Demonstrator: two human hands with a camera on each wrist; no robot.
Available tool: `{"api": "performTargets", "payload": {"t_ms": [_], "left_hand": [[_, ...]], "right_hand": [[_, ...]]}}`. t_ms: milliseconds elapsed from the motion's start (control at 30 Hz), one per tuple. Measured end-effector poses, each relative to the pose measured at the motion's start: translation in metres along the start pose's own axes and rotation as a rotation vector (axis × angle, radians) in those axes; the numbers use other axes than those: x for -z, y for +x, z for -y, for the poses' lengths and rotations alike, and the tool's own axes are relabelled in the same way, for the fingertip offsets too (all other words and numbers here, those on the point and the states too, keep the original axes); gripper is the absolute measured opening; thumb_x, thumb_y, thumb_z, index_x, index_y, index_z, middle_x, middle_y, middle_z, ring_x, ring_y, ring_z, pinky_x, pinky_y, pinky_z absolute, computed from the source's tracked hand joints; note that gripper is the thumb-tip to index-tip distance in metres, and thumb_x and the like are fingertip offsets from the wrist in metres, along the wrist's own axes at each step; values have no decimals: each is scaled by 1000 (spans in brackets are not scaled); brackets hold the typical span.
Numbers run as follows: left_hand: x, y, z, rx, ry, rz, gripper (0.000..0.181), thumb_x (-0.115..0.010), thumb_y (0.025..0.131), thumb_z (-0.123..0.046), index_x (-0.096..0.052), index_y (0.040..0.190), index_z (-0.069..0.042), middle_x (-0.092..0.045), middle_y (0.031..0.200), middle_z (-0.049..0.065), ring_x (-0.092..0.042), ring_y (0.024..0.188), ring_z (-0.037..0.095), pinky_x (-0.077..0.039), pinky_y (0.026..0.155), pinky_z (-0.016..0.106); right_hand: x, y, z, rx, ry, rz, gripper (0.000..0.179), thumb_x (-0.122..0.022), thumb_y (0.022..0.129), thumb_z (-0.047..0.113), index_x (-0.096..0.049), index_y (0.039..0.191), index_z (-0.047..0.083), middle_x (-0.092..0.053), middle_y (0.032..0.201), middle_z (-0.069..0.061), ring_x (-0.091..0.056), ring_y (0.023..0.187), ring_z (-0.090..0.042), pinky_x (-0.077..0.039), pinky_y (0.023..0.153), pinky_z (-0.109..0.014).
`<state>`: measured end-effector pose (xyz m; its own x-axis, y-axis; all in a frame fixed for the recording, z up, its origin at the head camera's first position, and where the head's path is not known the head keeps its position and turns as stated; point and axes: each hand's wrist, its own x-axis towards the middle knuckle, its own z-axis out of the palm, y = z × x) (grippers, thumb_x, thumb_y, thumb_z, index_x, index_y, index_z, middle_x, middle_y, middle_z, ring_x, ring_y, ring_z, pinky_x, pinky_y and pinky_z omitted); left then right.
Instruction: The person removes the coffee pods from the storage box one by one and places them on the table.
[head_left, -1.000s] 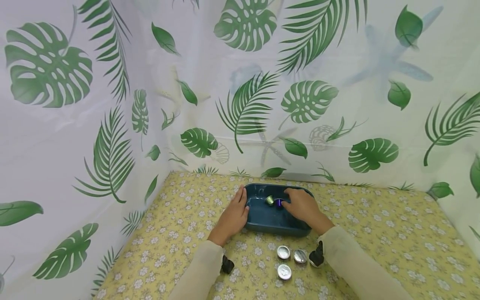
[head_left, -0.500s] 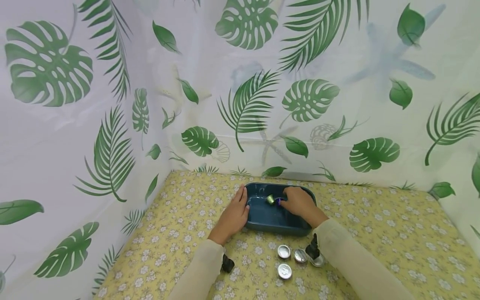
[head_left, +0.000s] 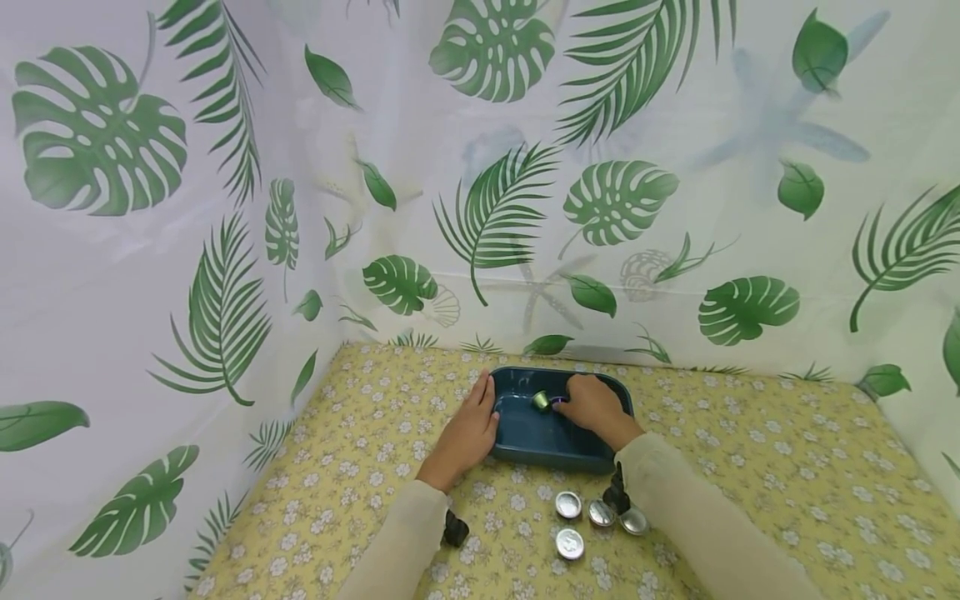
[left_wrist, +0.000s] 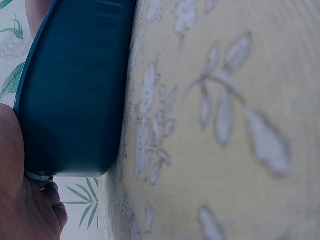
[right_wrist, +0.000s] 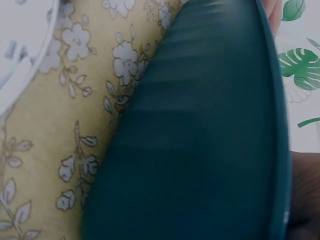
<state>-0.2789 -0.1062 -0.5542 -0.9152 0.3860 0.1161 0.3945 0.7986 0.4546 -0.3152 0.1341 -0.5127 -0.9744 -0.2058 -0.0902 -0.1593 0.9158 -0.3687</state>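
Note:
A dark blue rectangular dish holds a green coffee capsule near its middle. My left hand holds the dish's left end, its fingers along the outside and the thumb over the rim. Inside the right half of the dish is my right hand, fingers bent down, with thumb and fingertips at a purple coffee capsule. That capsule is mostly hidden behind the fingers and sits beside the green one. Both wrist views mainly show the outer wall of the dish.
Several round, silver-topped capsules stand on the yellow floral cloth in front of the dish, some close under the right wrist. A leaf-printed white curtain rises behind the cloth and on both sides.
My right hand and forearm have shifted slightly left, and the fingers now cover most of the purple capsule. The left hand and the dish have stayed put.

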Motion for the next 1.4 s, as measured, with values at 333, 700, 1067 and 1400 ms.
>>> {"api": "performTargets", "payload": {"t_ms": [333, 700, 1067, 1400], "left_hand": [[4, -6, 3, 19, -2, -6, 63, -37, 112, -25, -6, 163, -5, 10, 170, 3, -8, 156, 25, -26, 121, 47], [4, -2, -2, -8, 2, -2, 62, -36, 113, -25, -7, 163, -4, 11, 169, 3, -5, 156, 21, -21, 123, 44], [3, -1, -1, -13, 6, -2, 62, -37, 113, -25, -7, 163, -3, 11, 170, 3, -4, 156, 21, -19, 124, 43], [1, -1, -1, -13, 6, -1, 62, -37, 113, -24, -8, 163, -3, 10, 170, 5, -8, 156, 23, -21, 123, 44]], "right_hand": [[-11, 5, 7, 40, -17, -64, 48, -71, 97, 30, -48, 59, 14, -36, 51, 1, -41, 43, -15, -30, 40, -27], [-10, 6, 0, 22, -27, -61, 42, -72, 93, 10, -43, 63, 13, -33, 57, 0, -36, 48, -15, -30, 47, -30], [-12, 4, -2, 45, 18, -43, 34, -66, 87, -4, -44, 66, 11, -33, 60, -1, -33, 50, -16, -28, 49, -31], [-12, -2, -2, 56, 65, -51, 44, -67, 86, -8, -41, 59, 14, -26, 56, 3, -25, 50, -13, -25, 50, -29]]}}
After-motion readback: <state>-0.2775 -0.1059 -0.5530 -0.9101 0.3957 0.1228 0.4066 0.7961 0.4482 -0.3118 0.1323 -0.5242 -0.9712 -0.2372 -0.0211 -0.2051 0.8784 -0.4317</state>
